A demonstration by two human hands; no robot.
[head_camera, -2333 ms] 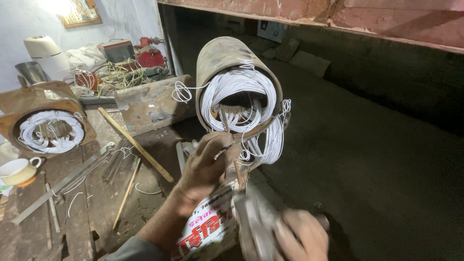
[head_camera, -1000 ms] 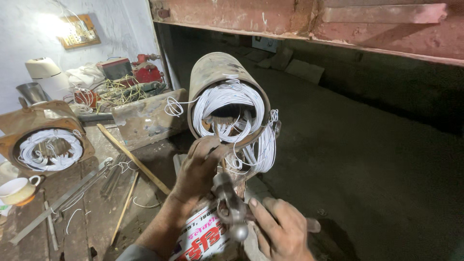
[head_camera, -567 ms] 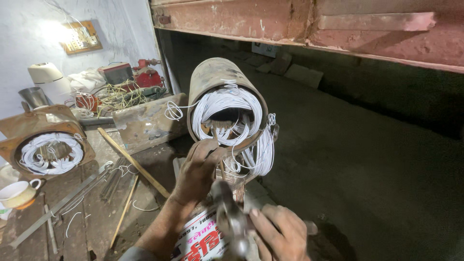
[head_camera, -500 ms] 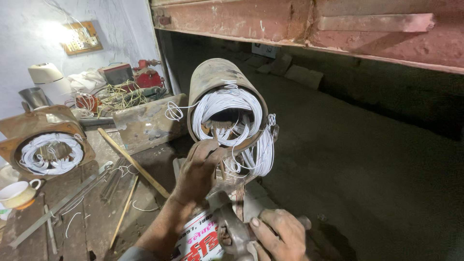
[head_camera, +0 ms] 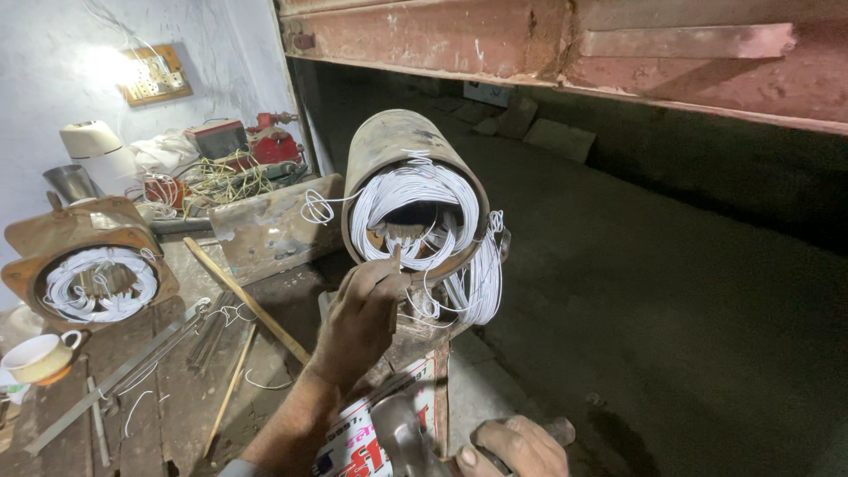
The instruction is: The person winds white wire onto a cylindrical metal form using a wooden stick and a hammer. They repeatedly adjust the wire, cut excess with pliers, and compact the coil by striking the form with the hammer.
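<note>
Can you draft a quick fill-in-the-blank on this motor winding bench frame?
1. The left hand presses a thin stick against the ____ wire coils of the cylindrical stator.
2. The right hand grips a metal hammer at the ____ edge of the view.
3. A second stator stands to the ____ of the bench.
4. Near it sits a white ____ on a saucer.

Missing words: white; bottom; left; cup

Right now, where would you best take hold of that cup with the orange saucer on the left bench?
Take the cup by its loop handle, coming from its right. The handle sticks out that way, free of the saucer, and the cup stands upright.
</note>
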